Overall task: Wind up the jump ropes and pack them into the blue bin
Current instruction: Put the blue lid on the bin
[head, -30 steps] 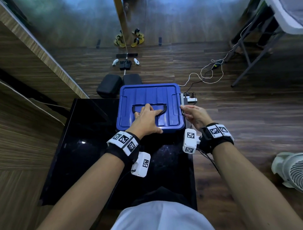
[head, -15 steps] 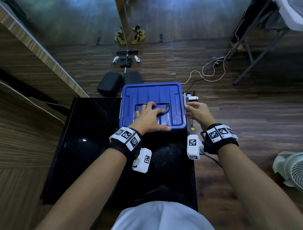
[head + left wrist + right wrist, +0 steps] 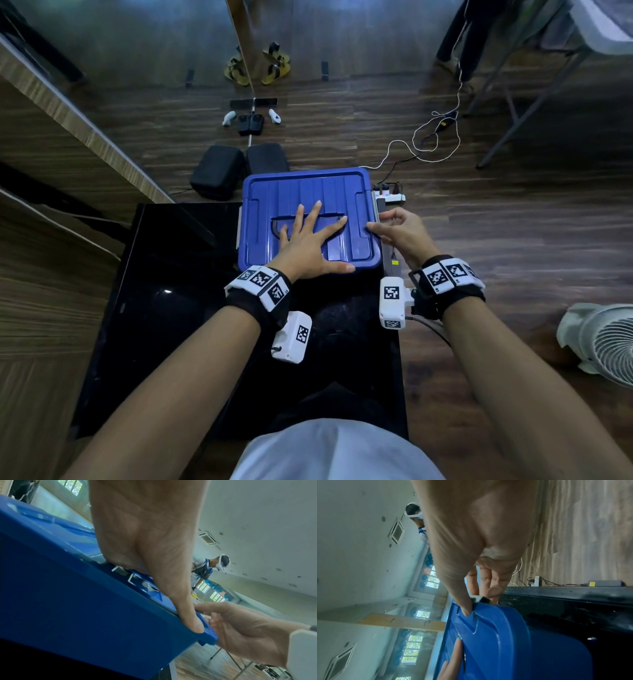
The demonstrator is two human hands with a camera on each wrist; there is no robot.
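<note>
The blue bin [image 3: 308,186] stands with its lid on at the far end of the black table [image 3: 164,308]. No jump rope shows; the inside is hidden. My left hand [image 3: 308,233] lies flat on the lid, fingers spread over the recessed black handle [image 3: 274,228], thumb along the near rim [image 3: 187,616]. My right hand [image 3: 380,224] is at the bin's right edge. Its thumb [image 3: 465,609] presses the lid rim and its fingers curl under the grey side latch [image 3: 478,599].
A power strip [image 3: 390,196] and a white cable [image 3: 435,144] lie on the floor right of the bin. Two black cases [image 3: 219,171] sit behind it. A white fan [image 3: 603,339] stands at the right. Another person [image 3: 204,569] stands far off.
My left hand has straightened from a loose curl over the lid handle to flat with spread fingers. My right hand has shifted slightly forward along the bin's right edge.
</note>
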